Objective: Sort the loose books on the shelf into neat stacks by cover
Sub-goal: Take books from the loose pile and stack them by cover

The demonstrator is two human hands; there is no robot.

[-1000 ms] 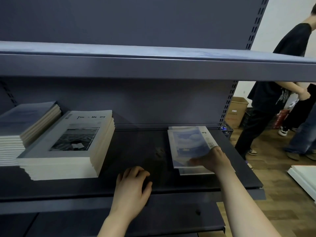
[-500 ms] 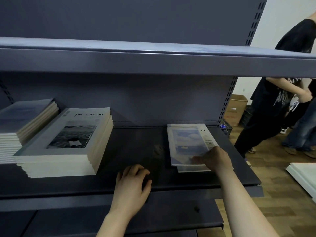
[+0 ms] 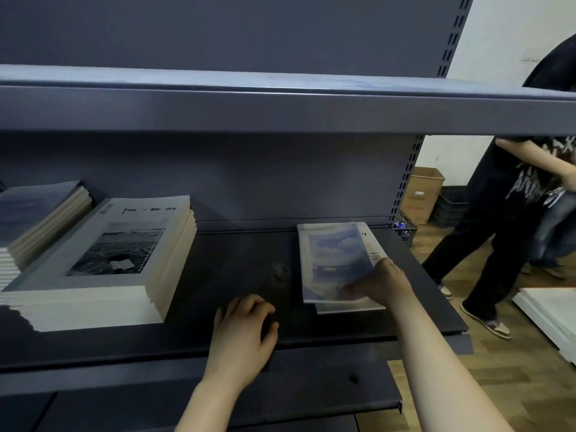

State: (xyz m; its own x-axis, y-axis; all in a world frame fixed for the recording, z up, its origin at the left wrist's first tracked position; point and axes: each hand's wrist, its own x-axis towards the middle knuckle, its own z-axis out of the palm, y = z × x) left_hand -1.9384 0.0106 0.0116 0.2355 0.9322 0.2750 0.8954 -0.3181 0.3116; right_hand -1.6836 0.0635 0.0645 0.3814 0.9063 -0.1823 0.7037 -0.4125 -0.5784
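The right grip (image 3: 380, 285) pinches the top blue-cover book (image 3: 335, 260) by its near corner at the shelf's (image 3: 233, 254) right end, apparently to lift it. The left grip (image 3: 243, 332) rests loosely curled, empty, on the front edge.

tall bk stacks (image 3: 103, 260): 2 | loose bk pile (image 3: 335, 260): 1 | hands: 2 (L hand (image 3: 241, 335), R hand (image 3: 385, 283)) | cardboard box (image 3: 424, 194): 1

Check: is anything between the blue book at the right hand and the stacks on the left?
Only the left hand, resting on the shelf near its front edge, lies between the blue book that the right hand pinches and the grey stack. The far stack sits beyond the grey one.
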